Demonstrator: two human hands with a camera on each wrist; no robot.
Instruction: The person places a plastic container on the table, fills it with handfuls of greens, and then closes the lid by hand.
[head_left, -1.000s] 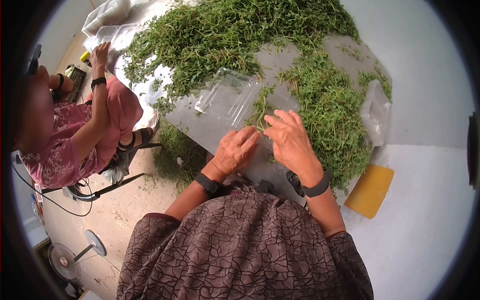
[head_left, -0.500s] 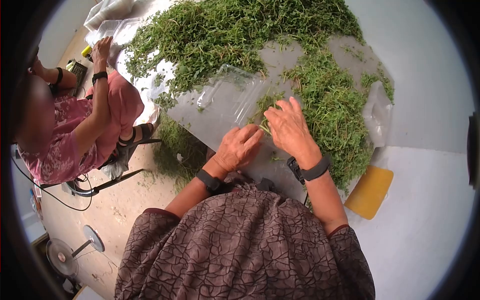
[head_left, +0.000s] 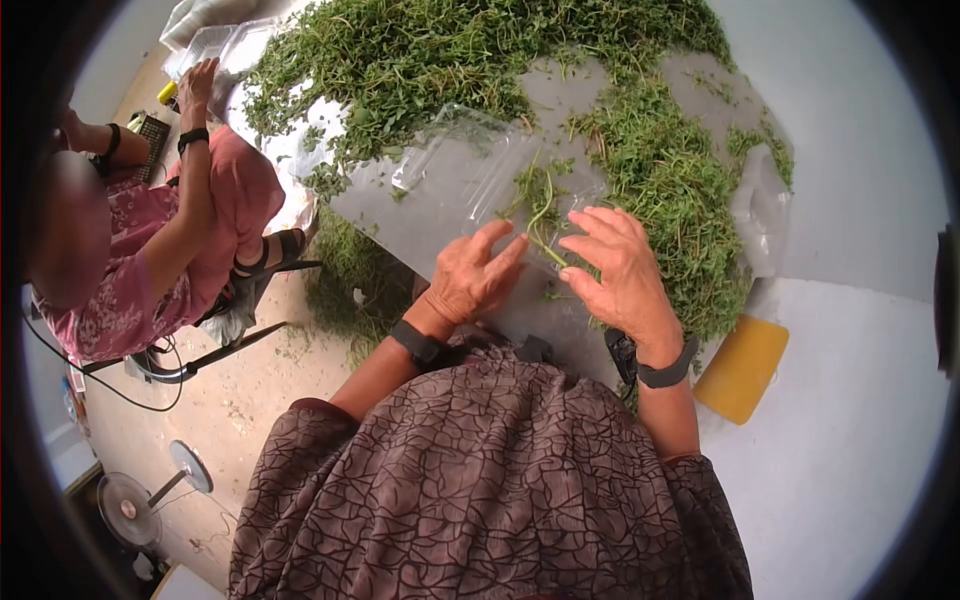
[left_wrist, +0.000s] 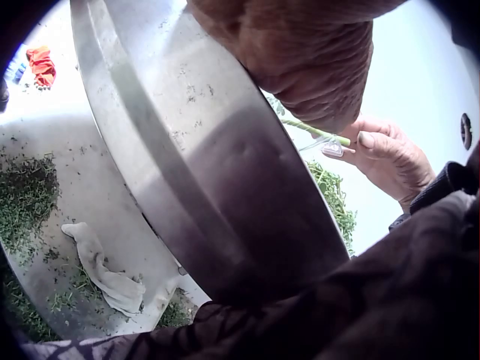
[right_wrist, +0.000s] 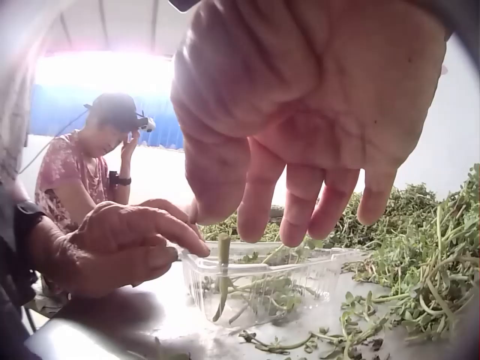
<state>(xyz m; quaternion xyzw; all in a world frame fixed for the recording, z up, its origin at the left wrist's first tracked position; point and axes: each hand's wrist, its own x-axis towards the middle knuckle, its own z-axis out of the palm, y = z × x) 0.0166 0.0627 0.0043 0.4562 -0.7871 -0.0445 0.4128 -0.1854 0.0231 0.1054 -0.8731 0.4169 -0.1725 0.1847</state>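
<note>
In the head view my left hand [head_left: 475, 272] is bent at the near edge of the metal table, its fingertips pinching a leafy green stem [head_left: 545, 250]. The stem's bare end points toward my right hand [head_left: 628, 275], whose fingers are spread and fairly straight, thumb tip close to that end. The right wrist view shows the pale cut end of the stem [right_wrist: 223, 262] beside the left fingertips, below the right fingers. A clear plastic tray [head_left: 470, 165] lies just beyond the hands, with greens in and around it. In the left wrist view the left hand [left_wrist: 307, 60] hides part of the stem.
Heaps of cut greens [head_left: 440, 70] cover the back and right [head_left: 660, 190] of the table. A clear plastic bag [head_left: 760, 210] hangs at its right edge, near a yellow board [head_left: 742, 370]. Another person [head_left: 170, 230] sits at the left. A fan [head_left: 130, 508] stands on the floor.
My right hand has moved right and away from the left, its fingers spreading off the stem. The left hand stays near its place with the stem, which now shows more fully.
</note>
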